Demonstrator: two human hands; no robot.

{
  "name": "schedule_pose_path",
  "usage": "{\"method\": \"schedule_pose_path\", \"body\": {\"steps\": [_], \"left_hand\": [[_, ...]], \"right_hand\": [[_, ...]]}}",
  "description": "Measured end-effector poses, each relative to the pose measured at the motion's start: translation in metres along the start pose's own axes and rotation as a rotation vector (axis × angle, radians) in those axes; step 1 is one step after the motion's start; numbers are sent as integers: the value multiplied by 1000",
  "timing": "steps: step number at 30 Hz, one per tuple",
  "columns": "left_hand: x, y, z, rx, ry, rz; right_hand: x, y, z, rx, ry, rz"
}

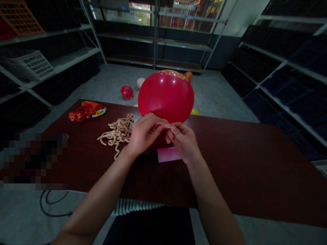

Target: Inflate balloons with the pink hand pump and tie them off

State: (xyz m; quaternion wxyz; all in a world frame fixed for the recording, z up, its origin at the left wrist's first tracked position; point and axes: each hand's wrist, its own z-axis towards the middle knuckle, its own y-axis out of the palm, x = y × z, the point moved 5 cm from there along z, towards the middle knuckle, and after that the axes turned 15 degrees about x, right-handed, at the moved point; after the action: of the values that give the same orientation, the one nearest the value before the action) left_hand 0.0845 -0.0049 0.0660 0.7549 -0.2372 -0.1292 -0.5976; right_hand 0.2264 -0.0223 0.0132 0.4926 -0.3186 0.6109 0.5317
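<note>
A large inflated red balloon [166,97] with a golden print on top stands above the dark wooden table [255,160], its neck end toward me. My left hand [146,132] pinches the balloon's neck between thumb and fingers. Right beside it, my right hand [183,139] is closed at the same neck, fingertips nearly touching the left ones. A pink cylinder with a dark end [168,154] lies on the table below my hands, partly covered by the right one. Left of my left hand rests a tangled heap of beige cord-like strands [119,131].
Crumpled red and orange wrappers [87,110] lie at the table's back left. Beyond it, a small red balloon [127,91], a pale one [140,82] and an orange one [188,75] are on the floor. Metal shelves [154,41] line the walls. A black cable [55,214] loops at lower left.
</note>
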Motion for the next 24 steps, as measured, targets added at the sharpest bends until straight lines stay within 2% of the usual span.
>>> {"method": "schedule_pose_path", "body": {"steps": [4, 8, 10, 13, 20, 24], "left_hand": [[-8, 3, -2, 66, -216, -154], [-16, 9, -4, 24, -395, -357], [-17, 9, -2, -22, -439, -432], [-12, 5, 2, -76, -412, -458], [3, -7, 10, -265, -183, -338], [6, -8, 10, -255, -86, -209]], "right_hand": [[-9, -1, -3, 73, -127, -96], [-16, -2, -6, 189, -282, -204], [-19, -2, -8, 241, -344, -241], [-21, -3, -11, 297, -391, -271], [-24, -4, -14, 358, -426, -326], [-23, -4, -14, 322, -435, -300]]}}
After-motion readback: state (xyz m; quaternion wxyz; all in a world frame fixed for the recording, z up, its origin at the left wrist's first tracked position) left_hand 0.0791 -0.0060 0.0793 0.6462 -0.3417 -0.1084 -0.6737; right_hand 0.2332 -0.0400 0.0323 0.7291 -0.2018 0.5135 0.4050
